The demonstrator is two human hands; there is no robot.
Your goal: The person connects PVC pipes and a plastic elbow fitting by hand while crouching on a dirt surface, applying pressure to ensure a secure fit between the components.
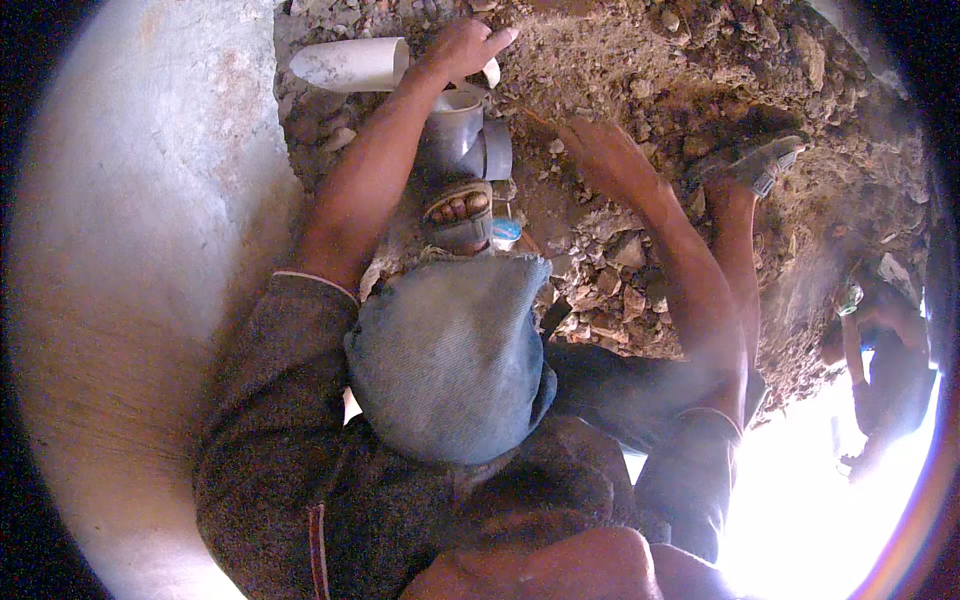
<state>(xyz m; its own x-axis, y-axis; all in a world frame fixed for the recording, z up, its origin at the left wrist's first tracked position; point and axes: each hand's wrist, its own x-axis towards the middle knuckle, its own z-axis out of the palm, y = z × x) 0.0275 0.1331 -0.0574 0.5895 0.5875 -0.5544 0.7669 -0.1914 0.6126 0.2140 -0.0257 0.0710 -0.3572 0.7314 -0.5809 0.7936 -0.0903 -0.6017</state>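
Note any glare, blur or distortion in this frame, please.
Head view: glare burns out the lower right, leaving the other person dim beside it; head view: the right hand looks softer than the left hand; head view: black fisheye corners, grainy shadows on the dark clothing, and a coloured flare along the lower-right rim.

Beside a pale wall (pixel 140 230), rubble (pixel 630 255) and a grey pipe fitting (pixel 449 140) are sitting, suggesting a building site.
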